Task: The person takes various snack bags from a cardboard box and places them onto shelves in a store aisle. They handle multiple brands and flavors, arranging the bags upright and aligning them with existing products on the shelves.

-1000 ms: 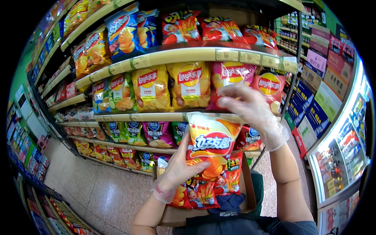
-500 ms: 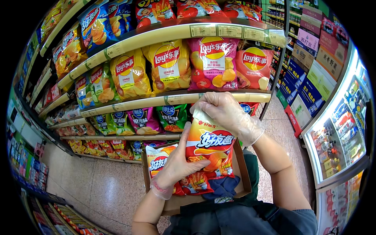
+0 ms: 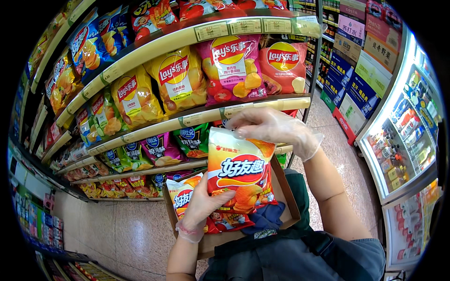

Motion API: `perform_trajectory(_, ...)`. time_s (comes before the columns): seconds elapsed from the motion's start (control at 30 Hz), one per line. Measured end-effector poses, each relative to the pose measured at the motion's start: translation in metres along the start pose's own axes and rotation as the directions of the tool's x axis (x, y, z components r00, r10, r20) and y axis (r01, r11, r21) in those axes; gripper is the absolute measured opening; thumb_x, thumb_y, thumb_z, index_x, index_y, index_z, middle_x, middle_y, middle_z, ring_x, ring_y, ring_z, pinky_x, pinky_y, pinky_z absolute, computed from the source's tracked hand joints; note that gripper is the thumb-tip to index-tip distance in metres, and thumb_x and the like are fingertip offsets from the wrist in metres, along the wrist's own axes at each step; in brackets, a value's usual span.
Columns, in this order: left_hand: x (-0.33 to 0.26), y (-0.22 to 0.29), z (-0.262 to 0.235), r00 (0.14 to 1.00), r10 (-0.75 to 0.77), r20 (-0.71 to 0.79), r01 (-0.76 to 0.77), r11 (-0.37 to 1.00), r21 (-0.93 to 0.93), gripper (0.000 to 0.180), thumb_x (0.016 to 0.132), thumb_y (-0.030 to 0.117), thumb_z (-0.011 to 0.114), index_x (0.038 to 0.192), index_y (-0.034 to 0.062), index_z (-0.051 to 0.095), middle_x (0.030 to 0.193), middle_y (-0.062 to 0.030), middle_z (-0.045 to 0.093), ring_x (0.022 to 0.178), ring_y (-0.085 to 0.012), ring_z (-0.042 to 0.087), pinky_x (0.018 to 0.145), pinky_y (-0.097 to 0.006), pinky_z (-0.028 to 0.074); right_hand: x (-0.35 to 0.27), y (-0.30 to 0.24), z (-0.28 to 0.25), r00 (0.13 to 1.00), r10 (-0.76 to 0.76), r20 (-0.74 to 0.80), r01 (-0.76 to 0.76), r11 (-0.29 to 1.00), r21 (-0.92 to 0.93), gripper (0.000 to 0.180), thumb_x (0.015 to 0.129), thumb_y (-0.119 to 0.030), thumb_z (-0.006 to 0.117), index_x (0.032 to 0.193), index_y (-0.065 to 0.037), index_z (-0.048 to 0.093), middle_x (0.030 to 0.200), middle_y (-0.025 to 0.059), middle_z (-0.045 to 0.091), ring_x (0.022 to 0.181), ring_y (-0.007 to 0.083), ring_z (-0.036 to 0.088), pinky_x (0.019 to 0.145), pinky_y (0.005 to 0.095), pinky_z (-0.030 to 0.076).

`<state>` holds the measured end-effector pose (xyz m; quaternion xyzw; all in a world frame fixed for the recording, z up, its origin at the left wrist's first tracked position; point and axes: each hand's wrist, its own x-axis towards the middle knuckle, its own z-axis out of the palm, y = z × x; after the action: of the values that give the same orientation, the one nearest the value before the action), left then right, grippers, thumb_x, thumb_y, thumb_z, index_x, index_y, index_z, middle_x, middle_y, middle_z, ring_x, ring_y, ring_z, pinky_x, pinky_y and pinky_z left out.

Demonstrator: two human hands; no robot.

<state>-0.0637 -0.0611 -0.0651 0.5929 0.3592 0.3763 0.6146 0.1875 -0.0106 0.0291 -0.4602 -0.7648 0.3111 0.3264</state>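
Observation:
My gloved left hand (image 3: 206,206) grips a red and orange bag of chips (image 3: 243,173) from its lower left side, thumb across the front. The bag stands nearly upright over an open cardboard box (image 3: 293,199). At its white top edge, my gloved right hand (image 3: 281,129) has curved fingers, with a gap between thumb and fingertips; the hand covers the bag's upper right corner. Inside the box, a similar bag of chips (image 3: 183,196) leans at the left, another red bag (image 3: 229,220) lies below the held one, and a dark blue cloth (image 3: 266,218) is bunched at the right.
Ahead, a curved shelf rack (image 3: 267,104) carries rows of chip bags in yellow, pink, red, green and blue. Stacked cartons (image 3: 363,70) stand at the right beside a lit glass-door fridge (image 3: 403,140). Pale speckled floor (image 3: 126,225) shows around the box.
My right hand has loosened from its pinch on the bag's top and spread its fingers. The bag has shifted left and its upper front shows more. The view has turned slightly.

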Motion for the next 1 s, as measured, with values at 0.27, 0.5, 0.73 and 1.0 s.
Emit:
perform_trajectory(0.27,-0.002,-0.010,-0.005,1.000,0.012,-0.028,-0.015,0.994,-0.107,0.060,0.080,0.011,0.078,0.132,0.0004,0.049,0.120,-0.0073,0.062,0.108,-0.0151,0.059,0.095,-0.032,0.046,-0.022,0.031,0.012,0.990,0.074,-0.123,-0.063,0.994,0.092,0.022,0.091,-0.021,0.063,0.091,0.000,0.068,0.075,0.0023,0.064,0.072,0.0091,0.058,0.066,0.0274,0.048)
perform_trajectory(0.5,-0.017,-0.011,-0.003,0.984,-0.130,-0.121,0.112,0.983,-0.146,0.063,0.081,0.014,0.078,0.134,0.0013,0.047,0.123,-0.0068,0.061,0.110,-0.0149,0.058,0.097,-0.031,0.046,-0.023,0.027,0.027,0.944,0.317,-0.090,-0.263,0.890,0.371,0.023,0.090,-0.024,0.066,0.093,-0.002,0.069,0.077,0.0011,0.066,0.068,0.0069,0.060,0.061,0.0225,0.049)
perform_trajectory(0.73,-0.038,-0.052,-0.002,0.933,-0.057,-0.355,0.059,0.998,-0.004,0.066,0.085,0.019,0.074,0.138,-0.0005,0.040,0.125,-0.0113,0.059,0.108,-0.0161,0.060,0.094,-0.031,0.048,-0.051,0.090,0.080,0.931,0.186,-0.313,-0.170,0.982,0.078,0.033,0.087,-0.022,0.067,0.111,0.000,0.066,0.106,0.0126,0.069,0.103,0.0223,0.063,0.092,0.0321,0.047)
perform_trajectory(1.0,-0.046,-0.042,0.019,0.832,0.492,-0.257,0.082,0.348,0.934,0.082,0.081,0.023,0.071,0.147,-0.0003,0.028,0.145,-0.0294,0.032,0.132,-0.0454,0.034,0.110,-0.051,0.029,-0.089,0.161,0.118,0.781,0.404,-0.476,-0.461,0.887,-0.003,0.078,0.086,-0.035,0.065,0.147,-0.002,0.029,0.135,0.0295,0.049,0.122,0.0424,0.051,0.100,0.0437,0.042)
